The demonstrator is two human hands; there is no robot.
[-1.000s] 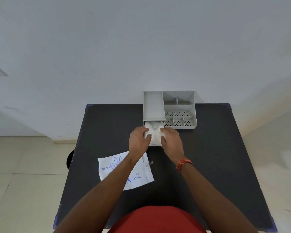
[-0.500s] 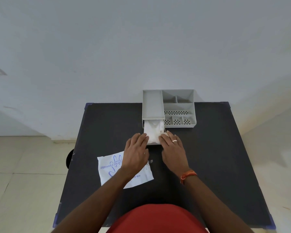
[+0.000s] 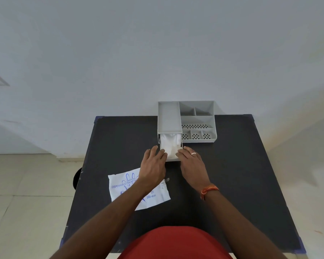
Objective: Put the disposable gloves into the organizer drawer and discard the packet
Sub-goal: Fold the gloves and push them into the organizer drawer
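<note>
At the drawer front: both hands flat, fingers extended, neither grip closed on anything
Left hand: fingertips on the near-left edge of the pulled-out grey plastic drawer, touching the glove pile
Right hand: ringed, fingertips on the near-right edge, open and loose
Gloves: white crumpled disposable polyethylene gloves lie inside the drawer, slightly heaped
Organizer: grey plastic compartmented organizer at the far edge of the black worktop
Packet: flat white printed plastic packet lies on the worktop, partly under the left forearm, looking emptied
Done: gloves loaded
Left: probably pushing the drawer shut, then discarding the packet
Arms: both reach forward, wrists low
</note>
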